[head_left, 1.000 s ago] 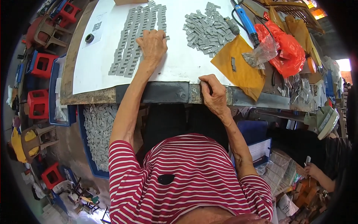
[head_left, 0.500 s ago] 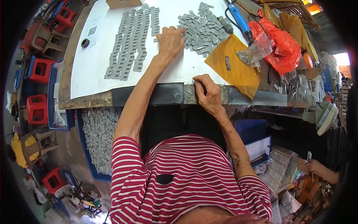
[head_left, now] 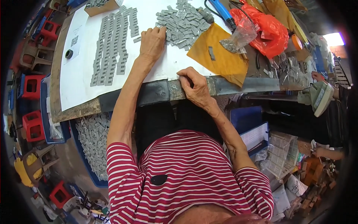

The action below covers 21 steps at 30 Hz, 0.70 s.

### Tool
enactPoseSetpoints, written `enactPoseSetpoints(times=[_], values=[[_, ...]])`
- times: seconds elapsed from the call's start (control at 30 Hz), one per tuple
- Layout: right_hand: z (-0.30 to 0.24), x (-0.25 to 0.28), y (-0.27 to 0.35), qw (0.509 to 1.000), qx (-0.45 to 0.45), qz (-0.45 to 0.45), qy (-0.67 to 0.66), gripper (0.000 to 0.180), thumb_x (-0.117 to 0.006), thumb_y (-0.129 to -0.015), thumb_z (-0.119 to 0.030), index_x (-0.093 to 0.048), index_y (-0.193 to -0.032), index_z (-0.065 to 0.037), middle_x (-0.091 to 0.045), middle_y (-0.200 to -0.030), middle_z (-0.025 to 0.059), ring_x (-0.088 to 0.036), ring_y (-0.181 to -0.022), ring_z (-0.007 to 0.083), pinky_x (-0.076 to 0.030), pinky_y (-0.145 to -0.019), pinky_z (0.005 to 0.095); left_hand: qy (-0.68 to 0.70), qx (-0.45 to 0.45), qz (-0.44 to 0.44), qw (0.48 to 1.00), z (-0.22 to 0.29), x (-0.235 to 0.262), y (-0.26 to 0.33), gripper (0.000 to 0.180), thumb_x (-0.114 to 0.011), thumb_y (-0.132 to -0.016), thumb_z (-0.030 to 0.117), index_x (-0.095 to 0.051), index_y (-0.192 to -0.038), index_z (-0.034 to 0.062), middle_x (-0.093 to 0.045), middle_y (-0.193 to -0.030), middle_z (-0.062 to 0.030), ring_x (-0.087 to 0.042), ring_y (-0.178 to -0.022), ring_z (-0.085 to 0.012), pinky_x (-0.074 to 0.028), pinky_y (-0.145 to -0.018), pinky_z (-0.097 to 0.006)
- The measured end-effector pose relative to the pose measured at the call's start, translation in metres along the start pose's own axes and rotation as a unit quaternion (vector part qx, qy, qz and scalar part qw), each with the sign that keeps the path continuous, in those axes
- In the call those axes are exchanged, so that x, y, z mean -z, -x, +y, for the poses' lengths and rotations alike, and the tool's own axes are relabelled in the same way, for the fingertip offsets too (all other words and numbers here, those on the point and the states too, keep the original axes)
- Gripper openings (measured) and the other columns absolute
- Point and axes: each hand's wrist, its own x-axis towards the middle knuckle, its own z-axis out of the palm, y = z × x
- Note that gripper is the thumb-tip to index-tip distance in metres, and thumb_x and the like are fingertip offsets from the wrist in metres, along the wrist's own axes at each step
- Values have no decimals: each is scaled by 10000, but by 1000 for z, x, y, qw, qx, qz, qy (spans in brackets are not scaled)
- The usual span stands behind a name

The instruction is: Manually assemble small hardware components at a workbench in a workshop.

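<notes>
Evenly daylit, sharp at centre; blown-out glare at upper right, strong fisheye bending and black vignette round the rim.

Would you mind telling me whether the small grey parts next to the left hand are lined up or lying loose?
Loose. The grey parts at the left hand lie jumbled in a heap at mixed angles, unlike the neat rows beside them.

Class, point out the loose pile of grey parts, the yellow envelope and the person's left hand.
loose pile of grey parts (head_left: 184, 24), head view, pile's middle.
yellow envelope (head_left: 220, 56), head view, bare centre.
left hand (head_left: 152, 41), head view, back of hand.
</notes>
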Motion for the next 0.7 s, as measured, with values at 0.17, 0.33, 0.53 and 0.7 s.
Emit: enactPoseSetpoints(times=[0.17,0.33,0.53,0.7], values=[[-13,22,-5,997,-66,-3,-25,107,-525,-779,-5,-570,-876,-5,-502,-676,50,-444,-540,94,-358,-483,230,25,9,9,1000,2,10,4,289,-531,-713,-6,-560,-994,54,-580,-811,-104,-553,-780,-264,-414,-702,-371],[12,68,-38,993,-99,6,59,120,-498,-780,-37,-582,-847,18,-555,-700,135,-567,-640,217,-437,-584,305,181,92,66,977,6,31,15,215,-508,-720,-9,-596,-911,35,-555,-781,-136,-542,-772,-291,-432,-706,-358],[74,100,-62,968,-24,-2,251,119,-512,-789,-96,-573,-818,2,-583,-790,180,-569,-745,345,-445,-667,397,382,187,29,904,32,61,44,197,-459,-810,9,-609,-937,10,-554,-731,-136,-535,-620,-220,-422,-601,-302],[75,101,-66,958,55,-38,281,74,-523,-800,-79,-540,-830,-13,-564,-790,165,-560,-735,346,-441,-647,404,439,238,-18,866,45,73,69,206,-455,-817,8,-608,-955,-2,-586,-777,-102,-518,-627,-141,-419,-591,-262]])
